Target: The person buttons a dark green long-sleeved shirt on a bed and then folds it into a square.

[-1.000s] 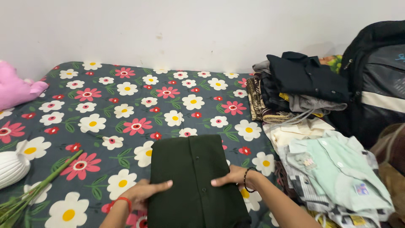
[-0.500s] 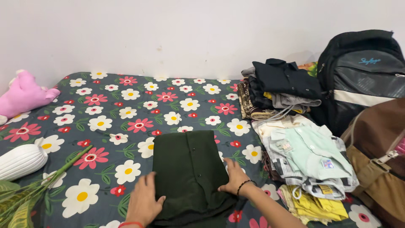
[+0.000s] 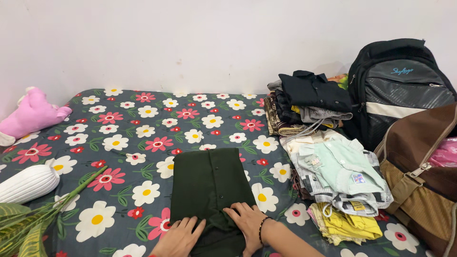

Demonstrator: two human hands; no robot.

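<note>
Where the floral bedsheet [image 3: 119,128] meets the white wall at far left, a pink plush toy [image 3: 31,116] lies on its side. Nearer the camera on that side, a white ribbed vase [image 3: 26,183] lies tipped over, with green leafy stems [image 3: 45,214] spreading from it toward the lower left corner. At the middle of the bed sits a dark green folded shirt [image 3: 209,185], its button placket running up the centre, with its near edge under both hands. The left hand [image 3: 181,238] lies flat with fingers spread on the shirt's lower left part, gripping nothing. Just beside it, the right hand [image 3: 247,221], with a dark bead bracelet at the wrist, presses open-palmed on the lower right part; the two hands are close but not touching. Right of the shirt, stacks of folded clothes rest on the bed: a black garment [image 3: 314,90] tops the far pile, a pale mint shirt [image 3: 345,166] tops the near one, and a yellow garment [image 3: 345,223] lies nearest. A black backpack [image 3: 400,85] stands against the wall, and a brown bag [image 3: 421,176] fills the right edge.
</note>
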